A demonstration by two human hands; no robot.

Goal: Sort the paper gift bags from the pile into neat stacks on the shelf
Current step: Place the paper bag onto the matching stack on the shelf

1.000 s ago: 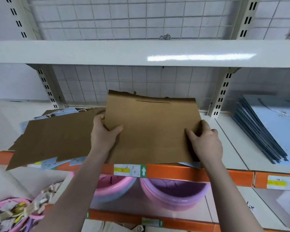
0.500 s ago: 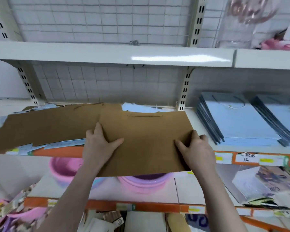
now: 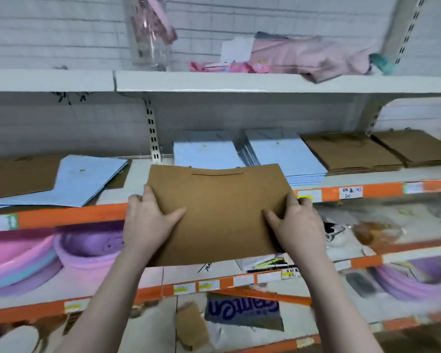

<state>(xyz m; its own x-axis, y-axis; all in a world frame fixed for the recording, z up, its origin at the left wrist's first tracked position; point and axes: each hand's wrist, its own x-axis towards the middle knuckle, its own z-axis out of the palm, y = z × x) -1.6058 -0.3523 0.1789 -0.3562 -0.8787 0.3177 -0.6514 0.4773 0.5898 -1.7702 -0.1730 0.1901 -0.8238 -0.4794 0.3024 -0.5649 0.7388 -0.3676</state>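
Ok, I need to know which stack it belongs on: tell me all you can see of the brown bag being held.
The brown paper bag is flat-folded plain kraft paper, unprinted, with a thin cord handle lying across its top edge. It is held roughly level in front of the orange shelf edge, off the shelf. The left hand grips its left edge and the right hand its right, thumbs on top.

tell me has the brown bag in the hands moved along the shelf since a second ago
Yes. The brown bag has moved right: it was beside the loose pile, now it is in front of the blue stacks.

Left hand (image 3: 148,220), right hand (image 3: 297,222) extended forward, thumbs on top, gripping.
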